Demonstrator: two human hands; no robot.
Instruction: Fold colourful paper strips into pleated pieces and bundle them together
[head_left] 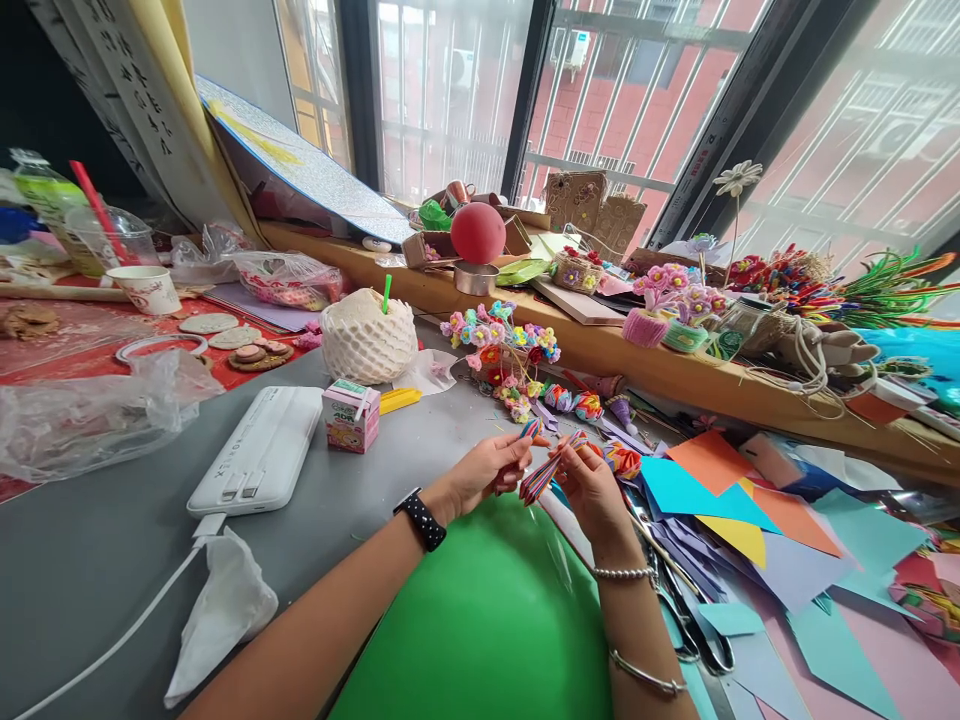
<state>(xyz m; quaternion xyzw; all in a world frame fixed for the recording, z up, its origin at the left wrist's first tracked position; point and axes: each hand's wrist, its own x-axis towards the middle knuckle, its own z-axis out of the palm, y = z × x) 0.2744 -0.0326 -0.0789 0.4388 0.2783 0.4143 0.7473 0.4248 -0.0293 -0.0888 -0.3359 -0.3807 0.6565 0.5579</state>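
Note:
Above a large green balloon (495, 620), both hands are held close together. My right hand (592, 490) pinches a striped folded-paper piece (538, 482) in red, white, blue and orange, its pleated end fanning out downward to the left. Between the closed fingertips of my left hand (491, 468) is a smaller striped folded-paper piece (532, 428), mostly blue. I cannot tell whether the two pieces are joined. Just behind the hands lie colorful folded-paper balls (587, 405), and another red-orange one (622, 458) sits beside my right hand.
Scissors (701, 625) and colored paper sheets (810, 580) cover the right side. To the left are a white power bank (259, 450) with its cable, a pink drink carton (352, 415) and a netted coconut (369, 338). Crocheted flowers (499, 345) stand before the wooden sill (592, 335).

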